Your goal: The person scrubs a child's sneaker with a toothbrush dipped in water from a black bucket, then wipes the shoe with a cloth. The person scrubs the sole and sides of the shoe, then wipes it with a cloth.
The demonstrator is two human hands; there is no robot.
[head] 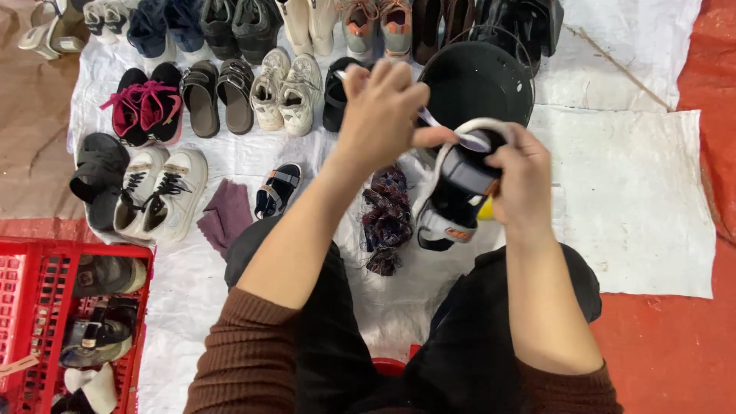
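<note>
The person sits low over a white woven plastic sheet (636,199) spread on a red floor (675,337), knees apart in black trousers, with both arms in brown ribbed sleeves reaching forward. Held up between the hands, above the sheet and just in front of a black round basin (475,80), is a black sandal with a white sole edge and grey straps (460,192). The right hand (521,172) is closed around the sandal's upper end, fingers wrapped over the sole so the shoe hangs toe-down and stays steady. The left hand (383,107) is curled nearly shut, pinching a thin white strip (441,126) near the sandal's top, which looks like a strap or tie being pulled taut against the other hand's grip

Below the hands lies a dark bundle of tangled purple and brown cord (386,218), close enough to reach. To the left rest a small black sandal with white straps (277,190) and a folded mauve cloth (228,215). Farther out, pairs stand side by side in rows: white lace-up sneakers (157,192), black shoes with pink laces (146,107), brown slide sandals (218,96) and cream sneakers (287,92), seemingly sorted for display. A red plastic crate (31,307) at lower left holds more loose shoes
</note>
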